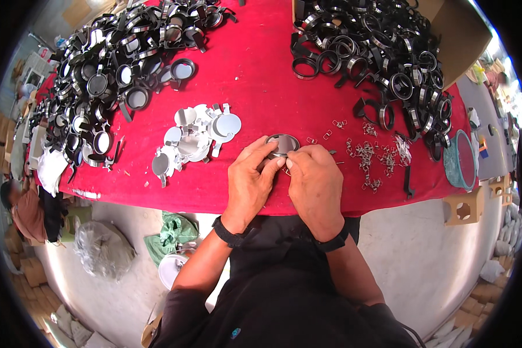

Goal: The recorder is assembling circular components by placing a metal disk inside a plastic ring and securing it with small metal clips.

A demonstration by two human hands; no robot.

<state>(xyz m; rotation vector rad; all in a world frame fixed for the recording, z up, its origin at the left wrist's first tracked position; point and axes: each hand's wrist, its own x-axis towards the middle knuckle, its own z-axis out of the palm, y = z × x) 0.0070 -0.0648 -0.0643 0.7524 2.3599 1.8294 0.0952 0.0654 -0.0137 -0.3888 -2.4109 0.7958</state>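
Logged the left hand (246, 180) first: fingers curled, nearly closed, forefinger along the rim and thumb at the near edge of a round part (283, 146), dark-rimmed with a silvery face. Right hand (317, 182) was mostly closed too, thumb and bent forefinger pinched at the part's near right edge — couldn't tell from my end whether a small clip sat between those fingertips. The round part was at the near middle of the red cloth (261, 98), straight ahead of the person; I couldn't tell if it touched the cloth. Both wrists wore black bands (228, 233).

Just left of the hands I had a loose pile of silvery discs (194, 142), some with tabs, overlapping. To the right, small metal clips (364, 155) lay scattered and clumped, a few close to the right hand. Two big heaps of black-and-silver rings farther out: left heap (136, 98), many with faces in them, and right heap (401, 86), against a cardboard box (464, 37). A teal basket (453, 159) stood at the right edge. Below the table on the left I noted a clear plastic bag (103, 249) and a green sack (176, 232) — plus another person (30, 213) at far left.
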